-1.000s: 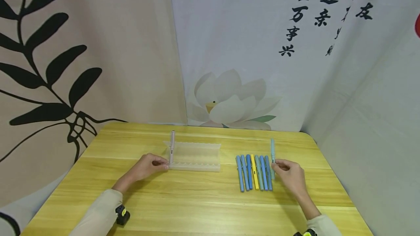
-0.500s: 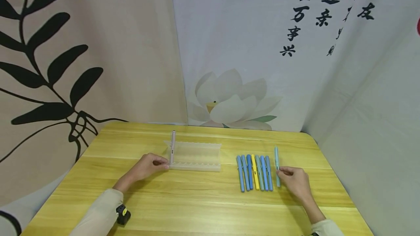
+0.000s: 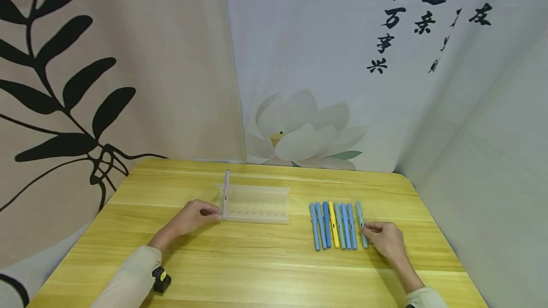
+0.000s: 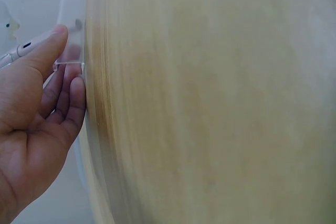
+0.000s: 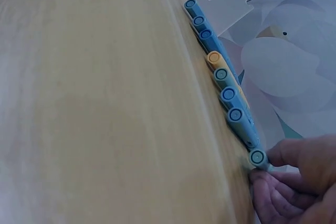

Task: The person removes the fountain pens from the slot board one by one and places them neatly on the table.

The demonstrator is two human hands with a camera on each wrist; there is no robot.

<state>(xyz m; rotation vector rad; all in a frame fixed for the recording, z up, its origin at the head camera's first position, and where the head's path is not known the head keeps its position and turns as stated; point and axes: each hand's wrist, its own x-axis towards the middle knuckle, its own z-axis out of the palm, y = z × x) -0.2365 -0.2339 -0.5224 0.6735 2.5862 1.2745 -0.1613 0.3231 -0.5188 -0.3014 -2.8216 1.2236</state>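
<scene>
My left hand [image 3: 194, 217] holds the left front corner of a clear plastic pen rack [image 3: 259, 203]; in the left wrist view the thumb lies above its end and the fingers below. One pale pinkish-white pen [image 3: 226, 191] lies in the rack at its left end. On the right, my right hand [image 3: 387, 240] pinches a light teal pen [image 3: 359, 213] between thumb and fingers. This pen lies at the right end of a row, a small gap away from a blue pen [image 3: 352, 227]. A yellow pen [image 3: 333, 225] sits among several blue and teal ones.
The wooden table [image 3: 265, 270] carries everything, and bare wood separates the rack from the pen row. A printed cloth backdrop [image 3: 308, 61] hangs behind the table's far edge, with another cloth [image 3: 479, 132] along the right side.
My right hand has moved the light teal pen a little rightward and toward me, away from the row, and lowered it beside the others. The left hand stays on the rack.
</scene>
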